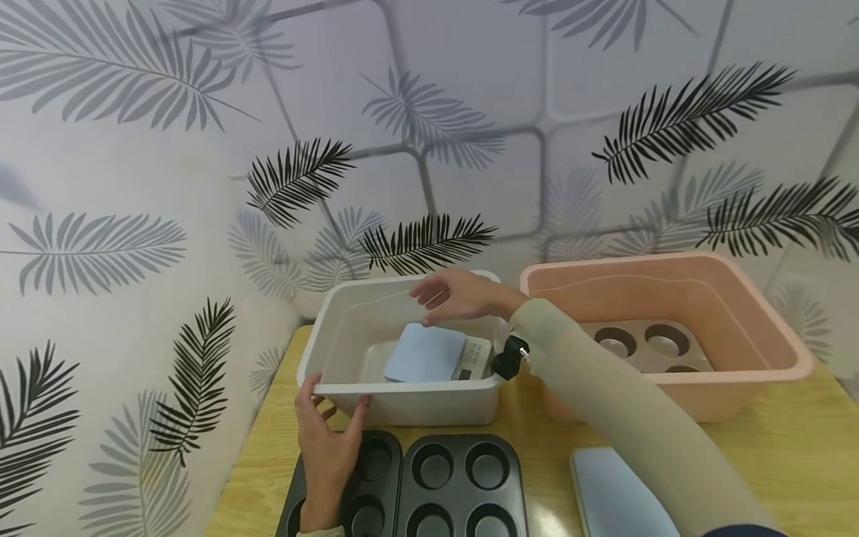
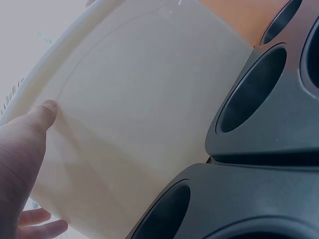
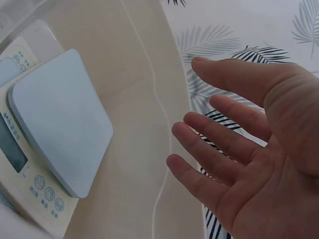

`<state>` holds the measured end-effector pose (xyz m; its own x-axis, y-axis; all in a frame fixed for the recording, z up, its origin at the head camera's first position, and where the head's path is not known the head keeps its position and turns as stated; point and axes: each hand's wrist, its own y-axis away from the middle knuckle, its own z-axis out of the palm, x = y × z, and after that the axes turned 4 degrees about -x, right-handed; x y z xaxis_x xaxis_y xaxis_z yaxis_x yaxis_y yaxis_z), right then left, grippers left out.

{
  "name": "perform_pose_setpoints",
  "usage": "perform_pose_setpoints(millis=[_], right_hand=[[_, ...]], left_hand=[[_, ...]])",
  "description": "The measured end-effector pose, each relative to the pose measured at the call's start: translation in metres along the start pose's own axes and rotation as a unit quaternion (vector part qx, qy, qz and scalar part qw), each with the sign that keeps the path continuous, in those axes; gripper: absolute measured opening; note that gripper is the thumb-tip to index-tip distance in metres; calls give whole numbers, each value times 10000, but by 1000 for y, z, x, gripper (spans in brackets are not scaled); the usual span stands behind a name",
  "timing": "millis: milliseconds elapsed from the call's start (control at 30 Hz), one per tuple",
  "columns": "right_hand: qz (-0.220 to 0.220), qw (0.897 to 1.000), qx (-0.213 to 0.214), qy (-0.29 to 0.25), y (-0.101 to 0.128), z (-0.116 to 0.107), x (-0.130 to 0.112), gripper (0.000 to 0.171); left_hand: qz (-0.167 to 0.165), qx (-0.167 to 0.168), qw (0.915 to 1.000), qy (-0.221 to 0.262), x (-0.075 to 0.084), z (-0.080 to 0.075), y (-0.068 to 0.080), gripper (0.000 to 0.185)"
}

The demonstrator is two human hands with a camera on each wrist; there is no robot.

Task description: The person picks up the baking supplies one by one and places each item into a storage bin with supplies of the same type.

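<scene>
A white plastic bin [image 1: 403,406] stands on the wooden table. Inside it lies a cream kitchen scale [image 1: 426,352] with a pale blue platform [image 3: 60,124]. My left hand [image 1: 330,431] grips the bin's front left corner, thumb [image 2: 45,110] pressed on the front wall [image 2: 139,109] and fingers round the side. My right hand [image 1: 456,294] hovers over the bin above the scale, palm [image 3: 249,159] open, fingers spread, holding nothing.
A pink bin [image 1: 738,298] to the right holds a grey muffin tin [image 1: 644,347]. Two black muffin tins [image 1: 463,485] lie side by side in front of the white bin, under my left wrist. A pale blue board [image 1: 617,500] lies at the front right. A leaf-patterned wall stands behind.
</scene>
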<state>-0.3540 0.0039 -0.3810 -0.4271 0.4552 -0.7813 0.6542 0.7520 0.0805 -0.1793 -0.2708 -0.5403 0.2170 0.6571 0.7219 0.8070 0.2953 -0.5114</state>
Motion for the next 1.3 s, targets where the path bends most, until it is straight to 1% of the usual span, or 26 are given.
perform_pose_setpoints(millis=[200,433,533,767,900,1300], right_hand=[[-154,9997,196,-79,22,-8,-4,56],[-541,9975,444,27,49,-15,-13,52],[-685,9964,504,-16,59,-16,-15,48],[-841,9943,581,-291,87,-13,-9,45],[-928,9931,667,-270,102,-11,-5,44],[-956,9902,983,-255,148,0,3,37]], left_hand=[[-19,20,10000,-7,0,1,0,91],[26,45,10000,-60,2,1,0,91],[41,85,9999,-99,2,1,0,91],[50,91,9999,-119,3,1,0,90],[42,118,9999,-101,3,1,0,90],[-31,86,9999,-111,4,3,1,90]])
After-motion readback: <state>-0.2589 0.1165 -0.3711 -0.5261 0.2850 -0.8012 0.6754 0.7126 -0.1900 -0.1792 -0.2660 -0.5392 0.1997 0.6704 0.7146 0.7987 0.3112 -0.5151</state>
